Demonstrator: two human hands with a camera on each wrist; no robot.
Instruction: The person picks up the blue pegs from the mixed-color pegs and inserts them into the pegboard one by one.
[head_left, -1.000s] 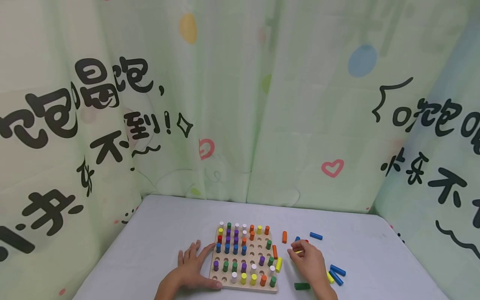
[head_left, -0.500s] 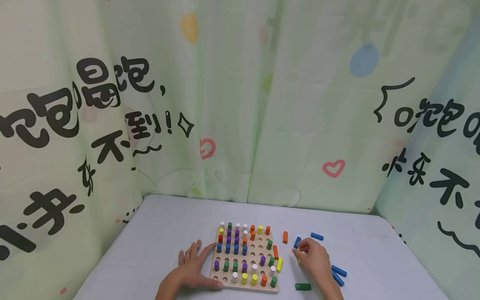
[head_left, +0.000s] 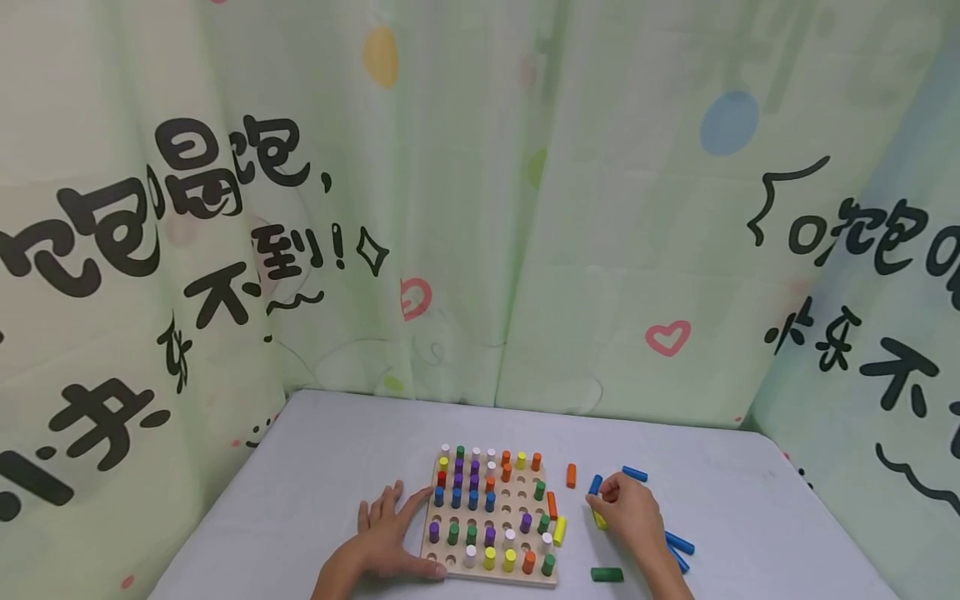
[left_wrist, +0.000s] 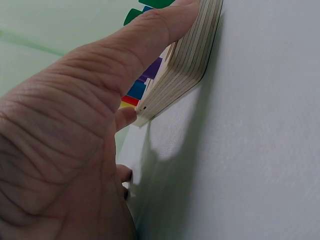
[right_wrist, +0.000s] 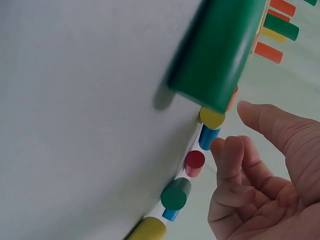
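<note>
A wooden pegboard [head_left: 468,572] stands on the table, with rows of colored pegs upright in its holes. My left hand [head_left: 386,537] rests at its left side, fingers spread and thumb along the near left corner. In the left wrist view the left thumb [left_wrist: 145,32] presses on the board's edge. Right of the board, my right hand [head_left: 632,510] hovers over loose pegs, its fingertips just above a yellow peg [head_left: 600,520] and beside a blue peg [head_left: 595,485]. The right wrist view shows thumb and index finger [right_wrist: 231,157] apart, nothing between them.
A loose green peg [head_left: 607,575] lies near the table's front; more blue pegs [head_left: 679,542] lie right of my right hand. An orange peg [head_left: 552,505] and a yellow peg [head_left: 559,531] lie against the board's right edge. Printed curtains [head_left: 585,250] surround the table [head_left: 352,433].
My right hand has shifted slightly right, baring a blue peg and a yellow peg by its fingertips. The left hand and the board have stayed put.
</note>
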